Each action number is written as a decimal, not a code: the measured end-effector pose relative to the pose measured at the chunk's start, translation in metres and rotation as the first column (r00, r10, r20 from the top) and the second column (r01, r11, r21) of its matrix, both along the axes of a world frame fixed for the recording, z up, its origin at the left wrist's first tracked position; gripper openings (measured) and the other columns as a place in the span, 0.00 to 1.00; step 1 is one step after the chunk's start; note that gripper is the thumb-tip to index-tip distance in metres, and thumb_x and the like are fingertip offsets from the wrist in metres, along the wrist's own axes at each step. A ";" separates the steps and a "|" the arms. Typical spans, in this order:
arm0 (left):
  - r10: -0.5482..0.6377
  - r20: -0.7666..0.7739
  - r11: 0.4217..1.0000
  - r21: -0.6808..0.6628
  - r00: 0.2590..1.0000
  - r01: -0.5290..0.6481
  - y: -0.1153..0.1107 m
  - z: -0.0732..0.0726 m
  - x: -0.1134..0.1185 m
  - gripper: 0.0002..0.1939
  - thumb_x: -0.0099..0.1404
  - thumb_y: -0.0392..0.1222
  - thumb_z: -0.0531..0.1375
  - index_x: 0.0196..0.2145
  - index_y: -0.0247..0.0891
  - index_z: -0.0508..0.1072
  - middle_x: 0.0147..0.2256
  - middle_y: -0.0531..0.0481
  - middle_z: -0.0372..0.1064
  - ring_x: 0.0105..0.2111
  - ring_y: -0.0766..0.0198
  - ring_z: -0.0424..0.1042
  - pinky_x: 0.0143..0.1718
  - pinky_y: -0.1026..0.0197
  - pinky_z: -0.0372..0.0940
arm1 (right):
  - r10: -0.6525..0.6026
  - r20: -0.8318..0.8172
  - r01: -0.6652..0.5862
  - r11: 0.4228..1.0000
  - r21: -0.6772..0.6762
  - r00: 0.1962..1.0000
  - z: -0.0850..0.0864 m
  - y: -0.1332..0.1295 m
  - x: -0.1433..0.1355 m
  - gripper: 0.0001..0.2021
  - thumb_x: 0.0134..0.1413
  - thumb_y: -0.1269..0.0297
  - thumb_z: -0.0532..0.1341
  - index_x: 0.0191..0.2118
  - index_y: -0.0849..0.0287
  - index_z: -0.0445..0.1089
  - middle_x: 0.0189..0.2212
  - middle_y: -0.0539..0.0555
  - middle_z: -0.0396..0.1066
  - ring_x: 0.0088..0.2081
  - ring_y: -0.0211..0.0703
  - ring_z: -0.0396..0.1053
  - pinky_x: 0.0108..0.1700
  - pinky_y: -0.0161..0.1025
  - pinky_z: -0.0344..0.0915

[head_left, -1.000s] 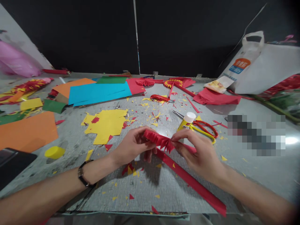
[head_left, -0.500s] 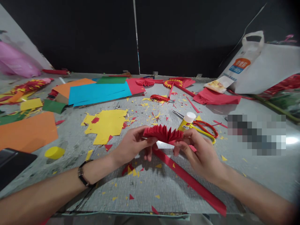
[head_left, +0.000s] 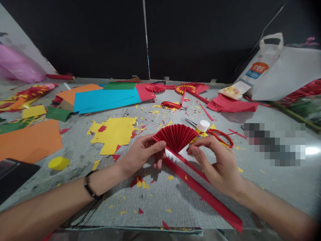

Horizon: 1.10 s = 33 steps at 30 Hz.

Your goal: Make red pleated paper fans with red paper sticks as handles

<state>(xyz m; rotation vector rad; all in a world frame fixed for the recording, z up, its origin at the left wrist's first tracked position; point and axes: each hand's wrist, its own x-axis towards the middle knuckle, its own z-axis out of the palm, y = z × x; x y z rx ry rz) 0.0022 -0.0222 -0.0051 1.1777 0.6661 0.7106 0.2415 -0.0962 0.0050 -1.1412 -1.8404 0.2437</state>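
Observation:
A pleated red paper fan (head_left: 176, 136) is spread in a half-round in front of me. My left hand (head_left: 147, 150) pinches its left end between thumb and fingers. Just right of the fan is my right hand (head_left: 213, 157), its thumb and index finger brought close together; whether something thin is between them is too small to tell. A narrow red strip runs from the fan's base toward this hand. Below lies a longer red paper strip (head_left: 203, 194), slanting down to the right. The glue stick (head_left: 200, 129) with a white cap stands behind the right hand, beside scissors (head_left: 220, 136) with red and yellow handles.
Yellow paper (head_left: 117, 134), blue paper (head_left: 107, 99) and orange paper (head_left: 30, 139) lie left. A round yellow cap (head_left: 59, 163) sits near a dark device (head_left: 15, 177). Red-handled scissors (head_left: 172, 104) and finished rosettes are behind. A white bag (head_left: 281, 73) stands back right; scraps litter the table.
The fan has tipped up, so its pleated face now shows as a wide half-round. My right hand has come off its right end and shifted slightly right and down.

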 end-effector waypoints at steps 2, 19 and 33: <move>-0.011 0.013 1.000 -0.003 1.000 0.011 0.000 -0.002 -0.001 0.17 0.70 0.53 0.69 0.36 0.35 0.74 0.26 0.53 0.76 0.19 0.68 0.75 0.21 0.69 0.68 | -0.005 0.023 0.005 1.000 0.012 1.000 0.000 0.001 -0.001 0.02 0.71 0.68 0.61 0.46 0.54 0.69 0.37 0.51 0.78 0.37 0.40 0.77 0.39 0.39 0.71; -0.114 0.000 0.993 0.007 0.994 0.114 0.000 -0.005 -0.002 0.21 0.73 0.58 0.66 0.37 0.34 0.76 0.27 0.49 0.76 0.21 0.67 0.76 0.24 0.68 0.70 | 0.289 0.090 -0.288 0.957 -0.027 0.953 0.002 0.000 -0.005 0.17 0.68 0.72 0.63 0.59 0.55 0.67 0.54 0.57 0.78 0.55 0.44 0.77 0.57 0.42 0.74; 0.006 -0.021 0.994 -0.112 1.000 -0.008 -0.006 0.005 -0.004 0.14 0.67 0.51 0.65 0.33 0.38 0.76 0.22 0.53 0.69 0.18 0.68 0.64 0.19 0.66 0.59 | 0.226 0.036 -0.219 0.966 -0.141 0.973 -0.006 0.002 -0.005 0.04 0.72 0.67 0.62 0.43 0.51 0.65 0.46 0.52 0.80 0.46 0.42 0.80 0.47 0.42 0.75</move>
